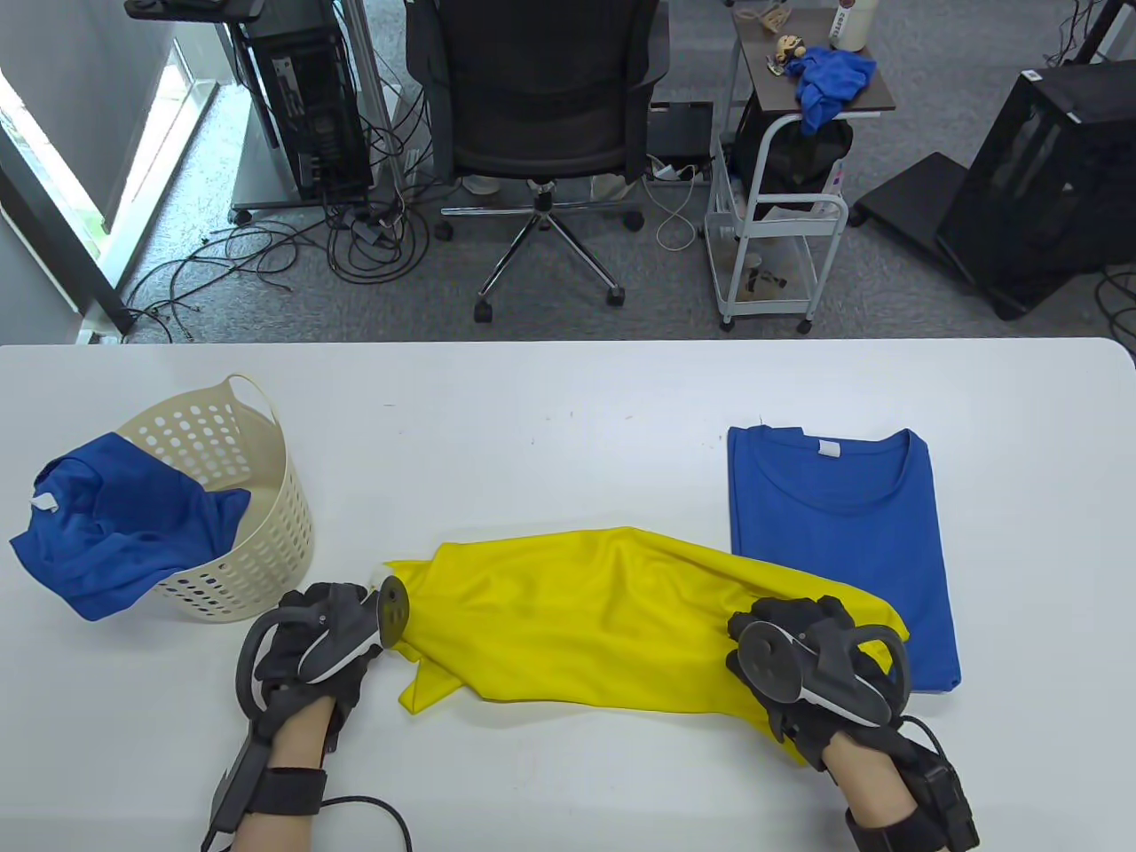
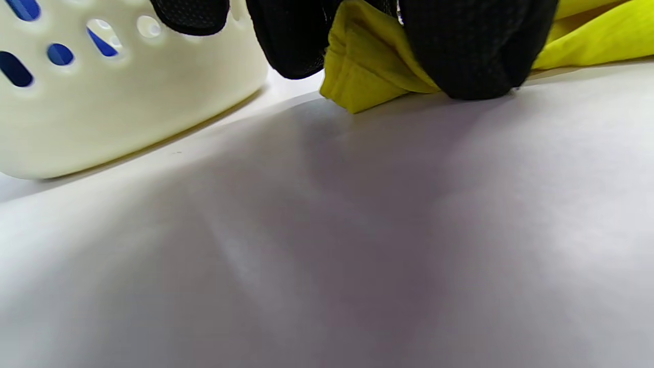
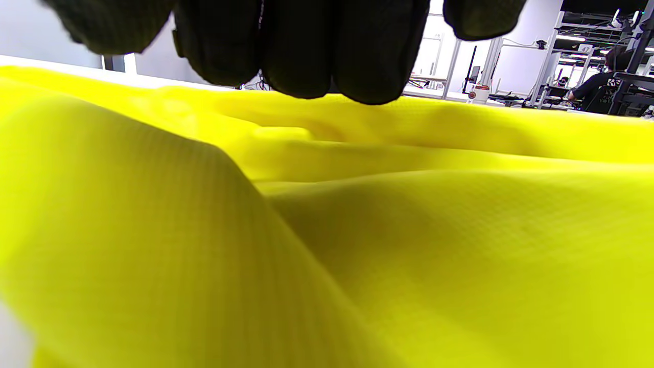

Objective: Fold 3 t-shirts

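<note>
Nearest the person, the left hand (image 1: 324, 635) pinches a bunched edge of the yellow t-shirt (image 1: 603, 621) at its left end; in the left wrist view the gloved fingers (image 2: 475, 46) press a folded hem of the cloth down onto the white desk (image 1: 568, 781). The right hand (image 1: 812, 661) sits on the shirt's right end. Its fingers curl over the fabric in the right wrist view, but the fingertips are hidden behind the cloth, so whether this grip truly clamps the shirt or only rests on it cannot be told.

The shirt lies stretched in a rumpled band between the two hands, near the front edge of the desk, with its right end overlapping the near left corner of the folded blue t-shirt (image 1: 839, 541). The step in hand looks like spreading the yellow shirt flat before folding. To do it well, both hands should hold matching points, such as the two shoulders or the two hem corners, pull apart evenly and lay the cloth down left of the folded shirt so that stack is not disturbed.

Farther left, a cream basket (image 1: 257, 532) lies tipped with a third blue t-shirt (image 1: 115, 532) spilling out, not yet folded.
</note>
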Demonstrator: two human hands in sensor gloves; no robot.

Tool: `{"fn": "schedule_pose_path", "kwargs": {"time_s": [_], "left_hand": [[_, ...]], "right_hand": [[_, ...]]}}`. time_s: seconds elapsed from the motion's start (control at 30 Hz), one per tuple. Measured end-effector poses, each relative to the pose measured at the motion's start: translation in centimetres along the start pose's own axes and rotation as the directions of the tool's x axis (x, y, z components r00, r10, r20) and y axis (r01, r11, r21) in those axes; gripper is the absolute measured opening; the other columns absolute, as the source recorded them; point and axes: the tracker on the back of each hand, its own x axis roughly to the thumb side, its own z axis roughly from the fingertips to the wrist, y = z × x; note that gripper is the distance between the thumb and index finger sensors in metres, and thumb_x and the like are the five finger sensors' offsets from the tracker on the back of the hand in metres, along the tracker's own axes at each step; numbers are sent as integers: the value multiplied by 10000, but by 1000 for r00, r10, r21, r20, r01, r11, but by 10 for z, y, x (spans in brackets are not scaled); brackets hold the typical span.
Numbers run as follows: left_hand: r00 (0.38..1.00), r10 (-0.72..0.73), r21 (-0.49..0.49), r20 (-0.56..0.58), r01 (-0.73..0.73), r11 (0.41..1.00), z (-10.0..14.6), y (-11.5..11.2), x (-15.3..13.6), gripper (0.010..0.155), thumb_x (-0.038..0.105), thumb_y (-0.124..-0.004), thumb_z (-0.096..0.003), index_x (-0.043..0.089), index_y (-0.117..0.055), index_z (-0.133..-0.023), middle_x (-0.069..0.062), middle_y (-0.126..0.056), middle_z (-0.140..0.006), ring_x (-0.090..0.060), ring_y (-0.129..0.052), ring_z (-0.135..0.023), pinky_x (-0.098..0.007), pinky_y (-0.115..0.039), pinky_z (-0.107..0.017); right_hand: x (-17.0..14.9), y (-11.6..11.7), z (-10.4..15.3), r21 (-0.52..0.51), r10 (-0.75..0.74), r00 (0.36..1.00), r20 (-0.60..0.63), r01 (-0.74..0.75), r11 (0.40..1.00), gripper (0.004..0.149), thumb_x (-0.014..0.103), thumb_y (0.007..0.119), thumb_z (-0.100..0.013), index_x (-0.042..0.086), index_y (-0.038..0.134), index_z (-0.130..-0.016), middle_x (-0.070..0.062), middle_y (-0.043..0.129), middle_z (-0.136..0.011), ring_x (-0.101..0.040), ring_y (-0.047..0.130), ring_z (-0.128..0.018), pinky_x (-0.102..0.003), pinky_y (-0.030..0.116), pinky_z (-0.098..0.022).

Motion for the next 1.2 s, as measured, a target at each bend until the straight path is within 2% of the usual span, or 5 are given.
{"fn": "schedule_pose_path", "kwargs": {"time_s": [0.3,0.53,0.83,1.0,1.2], "left_hand": [[967,234,166,97,-248,955,21,26,-26,410,471,-780,-402,438,-713,-805,152,-659,-1034,-154,-660,-1020,-510,-570,-803],[891,412,328,193,-454,829,40,46,-48,399,473,-760,-416,462,-689,-809,145,-827,-926,-138,-824,-910,-492,-658,-761],[897,423,385,129,-439,812,38,44,-58,423,408,-758,-437,457,-647,-842,147,-913,-767,-107,-913,-729,-477,-700,-716],[918,384,420,101,-389,820,39,45,-59,414,392,-733,-454,461,-696,-861,139,-887,-788,-118,-876,-756,-493,-671,-733],[911,383,427,151,-410,806,41,51,-48,406,405,-687,-461,481,-650,-858,161,-843,-813,-109,-843,-804,-491,-657,-746]], "right_hand": [[1,0,1,6,-35,999,24,35,999,503,475,758,-411,267,751,-869,-57,775,-962,-390,799,-862,-678,541,-671],[19,26,-6,273,94,988,126,-126,954,709,561,813,-348,290,613,-972,-99,613,-1068,-440,645,-957,-706,451,-699],[31,25,-10,122,228,966,121,-242,963,418,402,792,-388,331,785,-800,-18,793,-942,-350,820,-851,-641,571,-674],[-17,-36,8,-129,-88,996,-19,85,988,422,394,714,-430,264,778,-826,-29,799,-927,-366,816,-841,-644,581,-661],[-53,-22,-3,-87,-247,956,-156,235,968,417,407,718,-450,233,791,-822,-65,781,-940,-410,773,-855,-665,543,-661]]}}
